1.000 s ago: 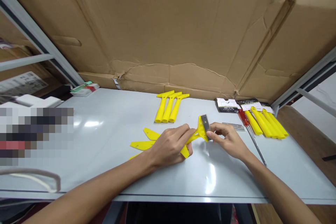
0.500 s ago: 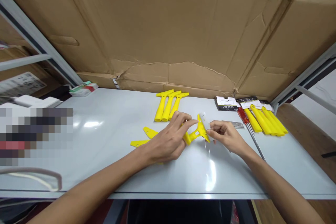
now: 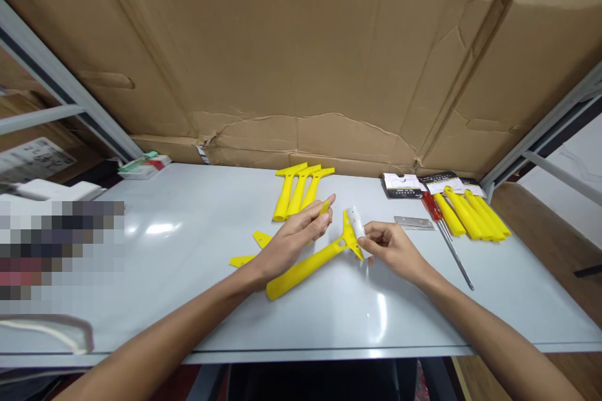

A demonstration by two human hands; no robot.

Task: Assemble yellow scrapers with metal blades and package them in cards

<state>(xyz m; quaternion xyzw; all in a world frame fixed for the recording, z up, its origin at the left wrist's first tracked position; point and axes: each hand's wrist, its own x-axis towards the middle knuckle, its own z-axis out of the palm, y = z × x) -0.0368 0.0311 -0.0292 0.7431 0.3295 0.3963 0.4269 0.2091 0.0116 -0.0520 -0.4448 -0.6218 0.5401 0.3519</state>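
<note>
Three yellow handles beyond left hand

Bare hands — slim-fingered — joined to slender forearms, bare too.

It looks like a workshop or packing corner: a grey metal frame flanks the pale surface left and right, a big cardboard sheet closes its far side, and screwdrivers lie beside card-topped packets at right

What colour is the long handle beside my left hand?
The long handle is yellow: see the head view.
</note>
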